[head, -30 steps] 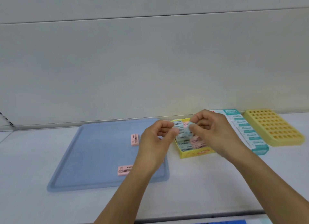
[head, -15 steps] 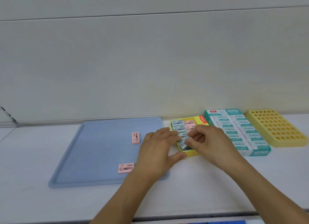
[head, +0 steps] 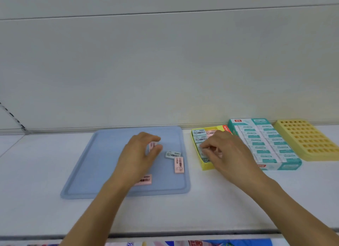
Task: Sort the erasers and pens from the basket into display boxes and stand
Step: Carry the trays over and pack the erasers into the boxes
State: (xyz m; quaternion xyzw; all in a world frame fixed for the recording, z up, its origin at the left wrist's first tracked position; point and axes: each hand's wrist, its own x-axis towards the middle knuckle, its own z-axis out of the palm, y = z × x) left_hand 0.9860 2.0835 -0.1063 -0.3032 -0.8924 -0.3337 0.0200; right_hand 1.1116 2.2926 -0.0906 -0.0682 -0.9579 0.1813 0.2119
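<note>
Fingers (head: 156, 138) of the left hand (head: 139, 154) pinch a pink eraser (head: 152, 146) above the blue tray (head: 82, 172); the right hand (head: 225, 154) grips erasers inside the yellow box (head: 206, 166). Three erasers lie loose on the tray.

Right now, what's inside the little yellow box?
Pale blue and pink erasers fill the yellow box. The right hand covers the middle, so what lies under it can't be seen.

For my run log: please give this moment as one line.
left hand: closing on pink eraser over blue tray | right hand: fingers in yellow box
</note>
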